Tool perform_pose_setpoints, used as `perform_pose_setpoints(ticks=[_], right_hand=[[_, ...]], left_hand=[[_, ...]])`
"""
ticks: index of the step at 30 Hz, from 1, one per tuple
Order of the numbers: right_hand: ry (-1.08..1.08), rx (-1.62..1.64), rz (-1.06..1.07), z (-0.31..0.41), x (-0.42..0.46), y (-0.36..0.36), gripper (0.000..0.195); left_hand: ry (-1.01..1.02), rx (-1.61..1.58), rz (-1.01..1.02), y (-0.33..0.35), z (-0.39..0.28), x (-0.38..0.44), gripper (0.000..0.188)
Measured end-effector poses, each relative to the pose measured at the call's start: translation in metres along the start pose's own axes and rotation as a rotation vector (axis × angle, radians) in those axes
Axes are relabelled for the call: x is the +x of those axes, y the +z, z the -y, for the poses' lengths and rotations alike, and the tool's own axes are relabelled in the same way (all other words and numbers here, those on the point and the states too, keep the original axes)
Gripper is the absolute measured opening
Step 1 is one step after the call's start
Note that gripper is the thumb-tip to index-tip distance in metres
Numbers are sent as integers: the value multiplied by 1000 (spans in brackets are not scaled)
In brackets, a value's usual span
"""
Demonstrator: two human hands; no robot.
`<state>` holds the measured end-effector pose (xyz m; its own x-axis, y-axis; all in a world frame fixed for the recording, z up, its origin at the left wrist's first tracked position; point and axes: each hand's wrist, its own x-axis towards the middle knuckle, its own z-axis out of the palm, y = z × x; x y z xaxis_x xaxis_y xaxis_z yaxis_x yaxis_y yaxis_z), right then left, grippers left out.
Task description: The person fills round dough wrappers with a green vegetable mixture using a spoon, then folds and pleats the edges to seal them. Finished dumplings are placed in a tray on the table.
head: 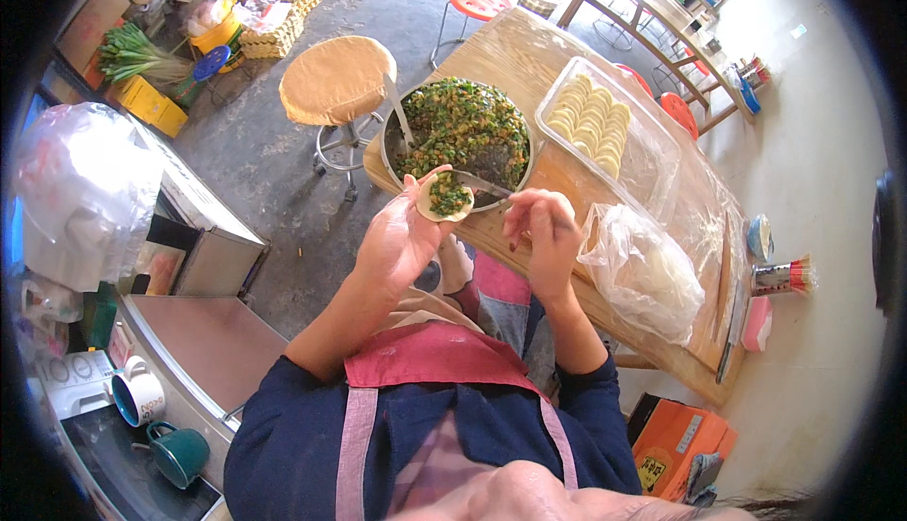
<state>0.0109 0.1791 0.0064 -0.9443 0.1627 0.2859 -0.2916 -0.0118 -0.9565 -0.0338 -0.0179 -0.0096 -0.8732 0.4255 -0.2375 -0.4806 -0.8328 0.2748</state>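
On the palm and fingers of my left hand (392,237) lies a round dough wrapper (425,208). A mound of chopped green filling (449,195) covers its middle. My right hand (544,230) grips a thin metal spatula (485,185), whose blade reaches over to the filling on the wrapper. Just beyond both hands a large metal bowl (388,160) holds more of this green and orange filling (460,117). A second flat utensil (398,108) leans inside the bowl at its left. Part of the bowl's near rim is hidden behind the spatula and my left hand.
The wooden table (496,46) carries a clear plastic tray (655,156) with rows of pale dumplings (589,121). Closer in lies a plastic bag (641,273) with pale contents. A rolling pin (721,273) rests at right. A padded stool (339,80) stands beyond the table's left corner.
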Motion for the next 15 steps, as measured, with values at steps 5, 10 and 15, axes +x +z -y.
perform_pose_setpoints(ticks=[5, 10, 15], right_hand=[[-765, -727, 446, -15, -9, -15, 43], [-880, -799, 441, -16, -16, -19, 47], [-757, -714, 297, -20, -23, -11, 45]], left_hand=[[-18, 31, 31, 5, -5, 1, 54], [-12, -35, 29, 2, -4, 3, 49], [17, -88, 46, 2, 1, 9, 47]])
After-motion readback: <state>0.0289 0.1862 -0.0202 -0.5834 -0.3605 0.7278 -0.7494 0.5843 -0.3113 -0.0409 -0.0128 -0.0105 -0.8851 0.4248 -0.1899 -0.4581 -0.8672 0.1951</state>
